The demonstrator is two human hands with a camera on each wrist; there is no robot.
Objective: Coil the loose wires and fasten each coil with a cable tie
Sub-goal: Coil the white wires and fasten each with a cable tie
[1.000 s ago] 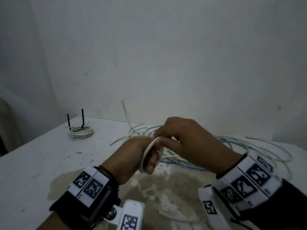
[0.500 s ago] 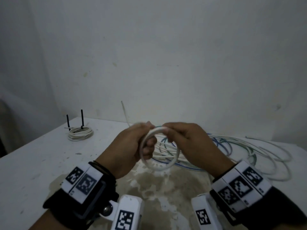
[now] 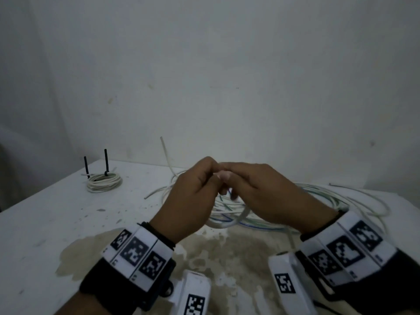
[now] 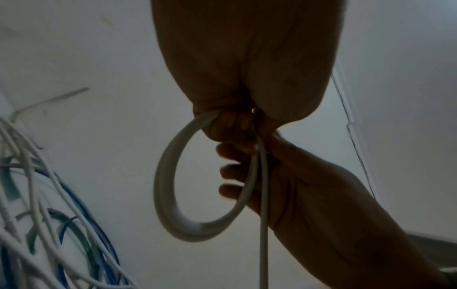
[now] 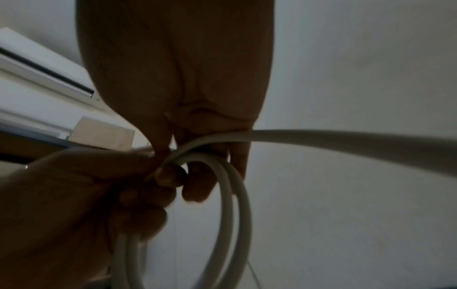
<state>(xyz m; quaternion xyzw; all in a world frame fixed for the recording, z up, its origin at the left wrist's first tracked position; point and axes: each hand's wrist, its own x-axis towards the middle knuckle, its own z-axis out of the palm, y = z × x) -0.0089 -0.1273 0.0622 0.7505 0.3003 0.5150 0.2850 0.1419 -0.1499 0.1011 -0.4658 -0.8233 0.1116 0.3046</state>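
While both hands, left hand (image 3: pixel 188 196) & right hand (image 3: pixel 261 196), pinch 1 white wire coil (image 4: pixel 173 195) above the tabletop (image 3: pixel 45 223), 1 tied coil (image 3: pixel 103 181) w/ 2 black cable ties (image 3: pixel 106 163) sits far left; loose wires (image 3: pixel 318 198) lie behind.

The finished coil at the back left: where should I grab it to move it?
Grip the finished coil across its bundled turns on the near rim, coming from above. It lies flat on the table, and the two black cable ties stand upright at its far side.

Black wrist straps (image 3: pixel 127 280) carry white bands printed with black square-coded markers (image 3: pixel 345 248).
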